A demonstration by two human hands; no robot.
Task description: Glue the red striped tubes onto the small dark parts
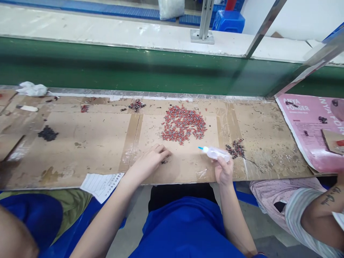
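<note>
My right hand [225, 172] is wrapped round a translucent squeeze bottle [217, 153], whose blue nozzle points left over the cardboard. On the cardboard rests my left hand [156, 157], fingers curled together; what they hold, if anything, is hidden. A small dark piece [164, 162] lies right by those fingertips. Beyond both hands spreads a large pile of small red and dark metallic parts [184, 123]. A heap of darker red-brown parts [235, 148] sits just right of the bottle.
Smaller clusters of parts [137, 104] and a black heap [47, 133] lie to the left. A paper slip [102, 184] hangs over the front edge. A pink printed sheet [309, 125] covers the right end. A green belt [120, 68] runs behind. People sit on both sides.
</note>
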